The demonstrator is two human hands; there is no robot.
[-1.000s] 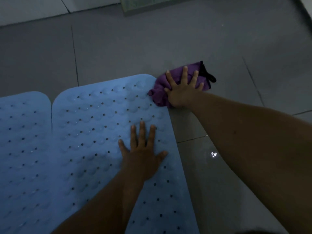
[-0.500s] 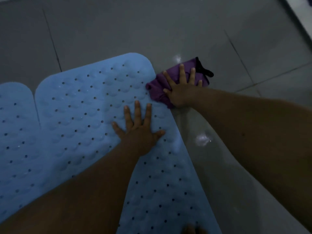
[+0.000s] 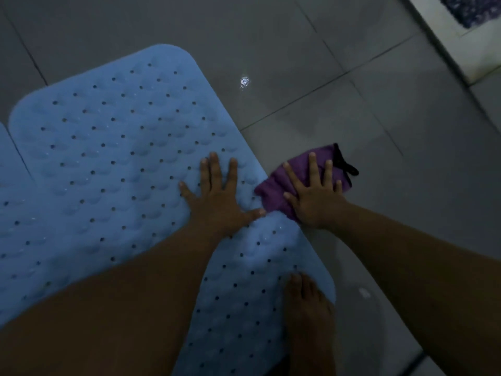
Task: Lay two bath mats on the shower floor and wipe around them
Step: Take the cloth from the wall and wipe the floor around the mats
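the left hand lies flat on the larger blue bath mat, fingers straight and spread, pressing down near the mat's right edge. the right hand is also flat with fingers splayed, pressing on a crumpled purple cloth that sits on the grey tiled floor just beside that same edge; the cloth's near corner touches or slightly overlaps the mat. a black loop sticks out from the cloth's far side. a second blue mat lies against the first along its left edge, mostly out of frame. a bare foot stands on the first mat's near right corner. a small bright glint shows on the floor beyond the mat.
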